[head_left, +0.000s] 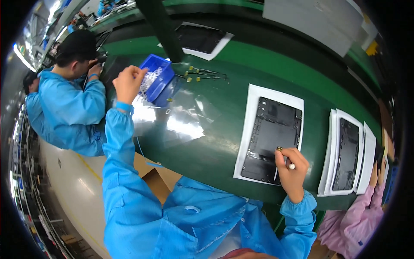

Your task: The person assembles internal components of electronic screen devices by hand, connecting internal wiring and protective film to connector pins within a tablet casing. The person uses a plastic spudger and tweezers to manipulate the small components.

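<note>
My left hand (128, 84) is raised at the near left side of a blue plastic bin (161, 84). Its thumb and fingertips are pinched together over the bin's edge; what they hold, if anything, is too small to make out. Many small white parts (151, 78) fill the bin. My right hand (293, 170) is closed above the lower right part of a black tablet back shell (271, 134). A tiny dark piece with gold squares (279, 149) shows at its fingertips, and a white-ended stick (292, 166) pokes out between the fingers. The shell lies on a white sheet (250, 103).
Thin dark cables with yellow ends (207, 74) lie beyond the bin. Another shell (200, 38) rests at the back, and a stack with a shell (346, 155) stands at right. A co-worker in blue (71, 95) sits left; pink sleeves (362, 211) show right.
</note>
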Demonstrator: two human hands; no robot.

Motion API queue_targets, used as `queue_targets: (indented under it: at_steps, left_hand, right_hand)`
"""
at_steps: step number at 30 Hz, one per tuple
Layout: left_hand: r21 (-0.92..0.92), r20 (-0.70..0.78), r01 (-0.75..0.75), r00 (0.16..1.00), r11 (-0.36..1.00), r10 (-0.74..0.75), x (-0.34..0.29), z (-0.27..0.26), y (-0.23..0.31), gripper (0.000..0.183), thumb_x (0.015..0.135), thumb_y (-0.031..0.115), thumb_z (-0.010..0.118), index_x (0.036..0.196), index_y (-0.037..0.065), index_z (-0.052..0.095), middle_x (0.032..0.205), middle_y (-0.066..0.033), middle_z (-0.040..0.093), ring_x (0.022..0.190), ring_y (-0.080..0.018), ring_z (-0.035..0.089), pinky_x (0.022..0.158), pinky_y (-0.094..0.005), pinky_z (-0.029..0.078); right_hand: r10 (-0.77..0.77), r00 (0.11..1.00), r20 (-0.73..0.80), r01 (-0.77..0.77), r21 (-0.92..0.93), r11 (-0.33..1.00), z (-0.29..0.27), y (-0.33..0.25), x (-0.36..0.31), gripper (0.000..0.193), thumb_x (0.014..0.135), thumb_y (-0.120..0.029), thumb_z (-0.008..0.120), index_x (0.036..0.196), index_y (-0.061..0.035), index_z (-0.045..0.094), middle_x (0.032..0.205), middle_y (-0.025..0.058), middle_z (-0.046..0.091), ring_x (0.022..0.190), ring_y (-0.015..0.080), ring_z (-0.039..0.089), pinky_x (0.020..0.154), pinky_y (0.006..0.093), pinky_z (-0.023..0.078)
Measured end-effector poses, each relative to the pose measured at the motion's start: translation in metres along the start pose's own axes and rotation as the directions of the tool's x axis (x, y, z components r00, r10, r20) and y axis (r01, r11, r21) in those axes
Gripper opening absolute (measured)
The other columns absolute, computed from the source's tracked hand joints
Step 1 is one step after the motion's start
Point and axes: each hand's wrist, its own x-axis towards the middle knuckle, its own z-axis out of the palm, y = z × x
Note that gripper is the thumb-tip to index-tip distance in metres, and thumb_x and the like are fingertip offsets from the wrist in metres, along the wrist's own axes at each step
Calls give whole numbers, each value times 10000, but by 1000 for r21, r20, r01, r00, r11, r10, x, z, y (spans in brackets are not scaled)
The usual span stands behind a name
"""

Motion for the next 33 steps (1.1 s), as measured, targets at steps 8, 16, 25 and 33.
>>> queue_targets:
  at_steps: [8,16,25,33]
  left_hand:
    - [-279,-234,-280,948,918,218,-9,-19,64,109,838,108,699,869,41,620,735,-77,542,597,-203,531,560,-313,450]
    - [-854,54,-324,723,408,689,-142,1,199,340,709,49,813,1033,55,711,888,-69,598,764,-185,619,628,-286,513]
    - [-807,-34,-421,733,415,679,-158,23,205,351,704,59,808,1044,98,730,840,-28,559,674,-146,602,548,-267,499]
    - [-553,-314,-801,455,228,833,-143,26,198,260,683,76,748,941,66,722,849,-14,571,710,-162,615,594,-288,545]
  right_hand:
    - [239,968,77,-250,209,945,3,-7,-2,77,810,-17,715,813,28,652,683,14,527,562,59,417,497,233,317]
    - [380,882,278,-456,701,548,51,-30,10,104,901,-76,648,907,21,685,831,10,568,684,68,503,600,208,384]
    - [441,749,494,-604,783,147,37,-24,-4,205,924,-165,630,919,31,686,764,-19,509,470,35,353,425,228,249]
    - [412,646,643,-726,684,71,33,-26,-3,292,966,-251,529,955,25,622,539,-31,391,459,42,311,447,219,248]
